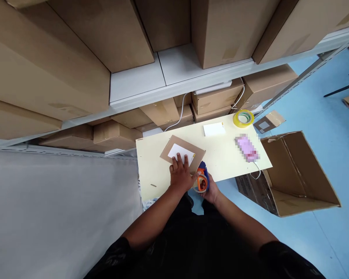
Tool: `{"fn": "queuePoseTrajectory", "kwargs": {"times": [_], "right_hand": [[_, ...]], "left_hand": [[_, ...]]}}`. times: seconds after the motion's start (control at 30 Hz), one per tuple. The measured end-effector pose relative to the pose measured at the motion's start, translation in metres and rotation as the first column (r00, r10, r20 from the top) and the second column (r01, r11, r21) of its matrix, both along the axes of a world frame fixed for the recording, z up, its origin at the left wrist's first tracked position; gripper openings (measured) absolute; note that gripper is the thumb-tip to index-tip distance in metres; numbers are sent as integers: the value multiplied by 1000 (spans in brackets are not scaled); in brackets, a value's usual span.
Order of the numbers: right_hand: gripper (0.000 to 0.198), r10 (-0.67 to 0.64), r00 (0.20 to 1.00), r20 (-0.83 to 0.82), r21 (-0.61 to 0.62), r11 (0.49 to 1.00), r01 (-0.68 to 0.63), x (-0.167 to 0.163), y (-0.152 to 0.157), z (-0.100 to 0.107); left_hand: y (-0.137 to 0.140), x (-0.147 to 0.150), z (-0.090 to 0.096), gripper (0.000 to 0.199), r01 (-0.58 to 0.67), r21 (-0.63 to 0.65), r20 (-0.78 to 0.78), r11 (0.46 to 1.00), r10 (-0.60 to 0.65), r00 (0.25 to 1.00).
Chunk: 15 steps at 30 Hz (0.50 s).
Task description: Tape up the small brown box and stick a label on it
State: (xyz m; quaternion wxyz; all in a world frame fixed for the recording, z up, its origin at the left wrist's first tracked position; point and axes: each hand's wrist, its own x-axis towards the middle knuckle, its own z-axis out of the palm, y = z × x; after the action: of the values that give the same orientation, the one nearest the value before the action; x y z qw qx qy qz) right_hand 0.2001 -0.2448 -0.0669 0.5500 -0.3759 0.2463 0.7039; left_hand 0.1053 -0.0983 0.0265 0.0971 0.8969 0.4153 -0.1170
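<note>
My left hand (181,174) lies with fingers spread on a white card (178,150), which rests on a flat brown cardboard piece (169,148). The card has a small yellow mark at its right corner. At the near edge of the table (152,170), my right hand (211,190) is closed round a blue and orange tape dispenser (203,175). The dispenser's head is against or very close to the cardboard's near right edge, and my left thumb reaches close to it. The grip's underside is hidden.
A white card stack (214,129), a yellow tape roll (243,118) and a blurred pink object (247,147) with a cable lie on the table. Shelves (139,85) hold several cardboard boxes. An open carton (302,174) stands right, a small box (269,121) behind it.
</note>
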Motion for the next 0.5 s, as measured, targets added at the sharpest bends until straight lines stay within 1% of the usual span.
{"fn": "queuePoseTrajectory", "kwargs": {"times": [0.03,0.07,0.13,0.2,0.23,0.27,0.3,0.33,0.4,0.47,0.5], "right_hand": [[58,-9,1000,5,-10,1000,9,16,9,0],[57,13,1000,14,-37,999,-12,33,17,1],[54,142,989,40,-114,984,-137,69,29,4],[48,275,955,112,-188,949,-252,100,42,8],[46,332,931,148,-221,929,-296,113,50,11],[44,384,907,175,-248,908,-337,125,58,14],[43,428,882,194,-269,888,-372,134,67,17],[43,466,861,204,-282,870,-404,142,75,19],[45,506,836,212,-275,852,-446,153,86,22],[50,490,838,241,-259,864,-431,153,84,23],[52,461,847,262,-254,880,-401,148,77,22]], "left_hand": [[1,-5,4,107,28,-15,-28,999,-28,999],[6,-13,9,104,75,-28,-50,997,-76,996],[28,-31,18,93,212,-49,-61,976,-215,975],[58,-48,23,86,380,-68,-21,922,-383,924],[73,-54,23,88,460,-66,12,885,-461,888],[87,-57,22,90,520,-59,38,852,-519,854],[98,-59,19,91,553,-59,54,831,-551,833],[106,-59,16,92,564,-57,67,824,-561,825],[113,-58,9,90,539,-48,88,841,-534,841],[112,-56,4,88,491,-33,108,870,-486,867],[109,-55,3,87,469,-26,114,883,-464,879]]}}
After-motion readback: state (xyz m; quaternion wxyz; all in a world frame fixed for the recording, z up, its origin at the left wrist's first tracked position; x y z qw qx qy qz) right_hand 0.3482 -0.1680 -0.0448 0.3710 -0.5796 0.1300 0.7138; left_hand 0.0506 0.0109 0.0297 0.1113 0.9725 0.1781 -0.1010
